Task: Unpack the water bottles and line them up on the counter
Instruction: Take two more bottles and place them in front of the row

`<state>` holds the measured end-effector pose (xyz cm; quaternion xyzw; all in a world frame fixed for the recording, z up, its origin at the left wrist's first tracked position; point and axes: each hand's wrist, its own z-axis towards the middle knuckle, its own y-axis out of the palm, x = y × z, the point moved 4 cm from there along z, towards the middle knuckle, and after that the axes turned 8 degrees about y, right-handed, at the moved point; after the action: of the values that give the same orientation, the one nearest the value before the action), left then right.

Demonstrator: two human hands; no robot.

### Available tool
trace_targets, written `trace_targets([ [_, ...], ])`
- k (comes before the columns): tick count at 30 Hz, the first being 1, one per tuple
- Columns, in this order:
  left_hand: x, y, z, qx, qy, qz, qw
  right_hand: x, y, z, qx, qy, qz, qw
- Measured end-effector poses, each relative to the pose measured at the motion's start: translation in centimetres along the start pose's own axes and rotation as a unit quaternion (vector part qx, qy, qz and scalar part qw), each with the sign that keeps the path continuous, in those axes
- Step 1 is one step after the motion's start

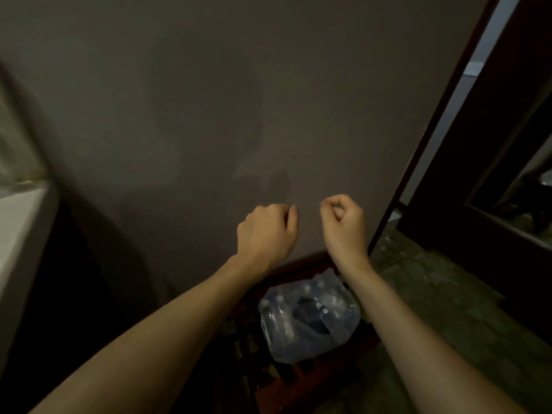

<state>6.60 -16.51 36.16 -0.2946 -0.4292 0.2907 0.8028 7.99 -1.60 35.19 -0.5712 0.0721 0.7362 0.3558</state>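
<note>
Both hands are raised before a plain grey wall (209, 100), left hand (267, 234) and right hand (343, 221) with fingers curled, holding nothing; the clear plastic-wrapped pack of water bottles (307, 318) sits below them on a dark red wooden stand (298, 386)

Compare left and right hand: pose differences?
The left hand shows its back, knuckles up, fingers curled away; the right hand is turned so its curled fingers and thumb face the camera. The right sits slightly higher. Both are raised, hold nothing, above the plastic-wrapped bottle pack.
</note>
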Motion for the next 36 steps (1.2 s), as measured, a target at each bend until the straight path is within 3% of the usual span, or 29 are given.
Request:
trace_targets([
  [11, -4.6, 17.6, 1.1, -0.181, -0.109, -0.048, 0.976, 16.1, 1.3, 3.2, -0.093, 0.15, -0.076, 0.981],
  [19, -10.2, 27.8, 1.8, -0.272, -0.166, -0.08, 0.944, 26.3, 5.1, 6.1, -0.181, 0.238, -0.176, 0.938],
  [28, -14.6, 34.2, -1.9, -0.336, -0.286, -0.118, 0.89, 35.9, 9.7, 4.3, -0.327, 0.361, -0.227, 0.843],
  [33, -17.1, 36.0, -3.6, -0.318, -0.37, -0.091, 0.868, 40.8, 12.0, 3.3, -0.413, 0.389, -0.242, 0.787],
  [36, -18.9, 37.1, -4.6, -0.27, -0.436, -0.081, 0.854, 43.7, 13.3, 2.9, -0.458, 0.374, -0.28, 0.756],
])
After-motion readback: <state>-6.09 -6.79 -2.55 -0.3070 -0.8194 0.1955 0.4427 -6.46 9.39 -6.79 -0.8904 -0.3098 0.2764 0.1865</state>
